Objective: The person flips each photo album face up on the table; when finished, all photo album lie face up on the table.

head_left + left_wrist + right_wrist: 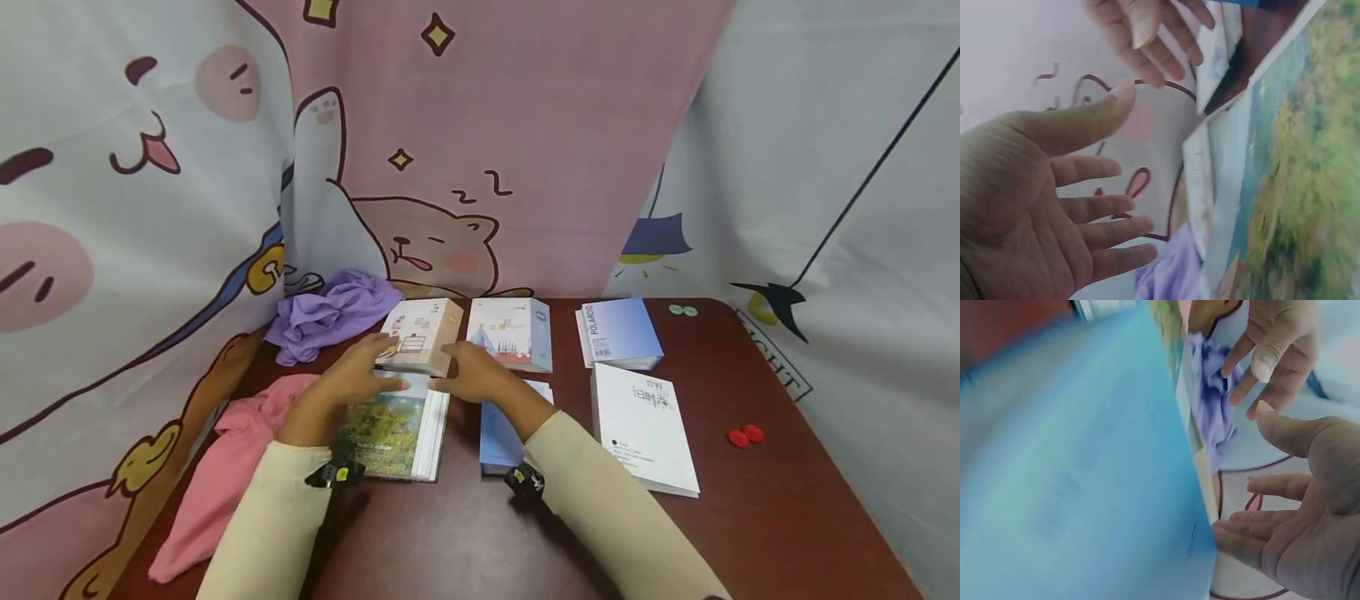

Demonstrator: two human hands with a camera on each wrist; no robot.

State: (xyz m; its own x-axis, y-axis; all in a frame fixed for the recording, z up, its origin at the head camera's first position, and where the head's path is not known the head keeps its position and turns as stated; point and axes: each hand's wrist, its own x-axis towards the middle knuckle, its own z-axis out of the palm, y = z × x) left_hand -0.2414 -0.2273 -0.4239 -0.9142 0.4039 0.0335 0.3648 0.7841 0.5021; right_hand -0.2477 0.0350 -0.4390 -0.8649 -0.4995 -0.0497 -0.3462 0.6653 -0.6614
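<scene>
A beige book [422, 332] with small drawings on its cover lies at the back of the dark red table [465, 533]. My left hand [369, 369] and right hand [471, 372] hover at its near end, one on each side, fingers relaxed and holding nothing. I cannot tell whether the fingertips touch it. Below the left hand lies a book with a green landscape cover [386, 429], blurred in the left wrist view [1310, 187]. A light blue book [497, 437] lies under my right forearm and fills the right wrist view [1085, 487]. Each wrist view shows its own hand open: left hand [1079, 187], right hand [1297, 519].
A tent-cover book [512, 332], a blue POLAROID book [621, 332] and a white book [647, 425] lie to the right. A purple cloth [330, 317] and a pink cloth [225, 467] lie at left. Small red pieces [745, 435] and green discs [682, 310] sit near the right edge. Cartoon curtains hang behind.
</scene>
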